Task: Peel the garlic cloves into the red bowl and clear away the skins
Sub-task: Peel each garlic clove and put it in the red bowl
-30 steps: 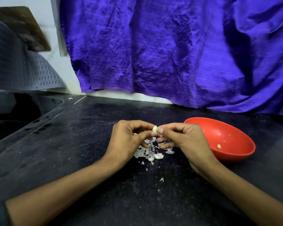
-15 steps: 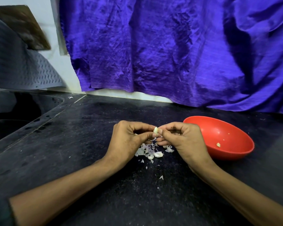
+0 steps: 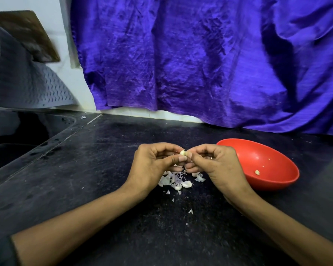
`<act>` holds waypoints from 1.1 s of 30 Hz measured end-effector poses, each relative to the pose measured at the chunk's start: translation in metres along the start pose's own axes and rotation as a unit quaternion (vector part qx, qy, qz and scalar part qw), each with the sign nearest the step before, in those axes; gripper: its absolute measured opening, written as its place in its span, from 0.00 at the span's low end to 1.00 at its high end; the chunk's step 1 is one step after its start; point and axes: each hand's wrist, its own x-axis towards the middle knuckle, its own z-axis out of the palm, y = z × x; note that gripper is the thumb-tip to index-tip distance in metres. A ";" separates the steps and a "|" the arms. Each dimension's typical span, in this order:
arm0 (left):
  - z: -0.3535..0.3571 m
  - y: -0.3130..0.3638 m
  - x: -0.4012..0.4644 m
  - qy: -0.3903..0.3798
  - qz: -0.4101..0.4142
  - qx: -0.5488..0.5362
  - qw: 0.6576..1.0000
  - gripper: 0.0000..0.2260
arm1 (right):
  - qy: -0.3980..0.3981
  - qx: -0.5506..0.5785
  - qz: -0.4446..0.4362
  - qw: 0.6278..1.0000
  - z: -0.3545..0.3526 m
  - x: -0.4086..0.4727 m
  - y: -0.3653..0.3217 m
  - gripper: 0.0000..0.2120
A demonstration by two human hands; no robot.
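Note:
A small pale garlic clove [image 3: 182,152] sits between the fingertips of both hands, above the black counter. My left hand [image 3: 154,166] pinches it from the left with thumb and forefinger. My right hand [image 3: 215,166] pinches it from the right, a ring on one finger. Under the hands lies a heap of white and purplish garlic skins [image 3: 176,180], with a few cloves or bigger pieces at its near edge. The red bowl [image 3: 273,181] stands tilted just right of my right hand and holds one peeled clove [image 3: 257,172] and some crumbs.
The black stone counter [image 3: 104,169] has stray skin flakes [image 3: 190,211] in front of the heap. A dark sink [image 3: 17,143] lies at the left, a grey ribbed mat [image 3: 27,87] hanging above it. A purple cloth [image 3: 200,64] covers the back wall.
Both hands have stayed together over the skin heap, working the same clove with small finger movements. The bowl and the heap have not moved.

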 end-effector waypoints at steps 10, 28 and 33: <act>0.001 0.007 0.001 -0.012 -0.085 -0.139 0.987 0.08 | 0.027 0.013 0.000 1.000 -0.004 0.006 0.000 0.05; 0.000 0.009 0.004 -0.008 -0.150 -0.207 0.967 0.11 | 0.034 0.024 -0.002 0.999 -0.006 0.006 0.001 0.07; -0.001 0.009 0.003 -0.018 -0.145 -0.201 0.969 0.12 | 0.035 0.026 -0.007 0.999 -0.008 0.008 0.004 0.06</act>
